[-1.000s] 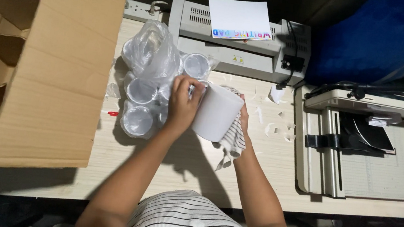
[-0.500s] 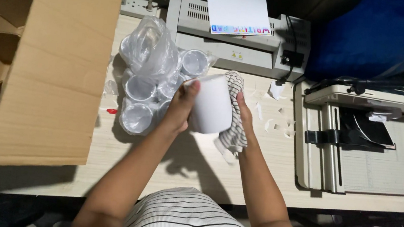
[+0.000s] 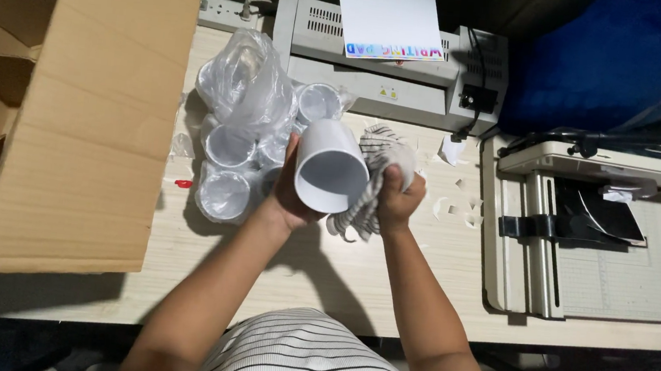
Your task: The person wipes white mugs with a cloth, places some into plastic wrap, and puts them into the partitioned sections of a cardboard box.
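Observation:
My left hand (image 3: 287,193) grips a white mug (image 3: 329,165) held above the wooden table (image 3: 338,268), its open mouth turned toward me. My right hand (image 3: 399,201) is closed on a striped cloth (image 3: 373,174) pressed against the mug's right side. Just left of the mug lie several more white mugs (image 3: 225,191) wrapped in clear plastic bags (image 3: 247,87).
A large open cardboard box (image 3: 69,101) fills the left side. A grey laminating machine (image 3: 384,68) with a white sheet (image 3: 388,24) on it stands at the back. A paper trimmer (image 3: 587,237) sits at the right. Small paper scraps (image 3: 459,203) lie near it.
The mug has been tipped and lifted so its mouth now faces up toward me, and the cloth in my right hand has shifted along its side.

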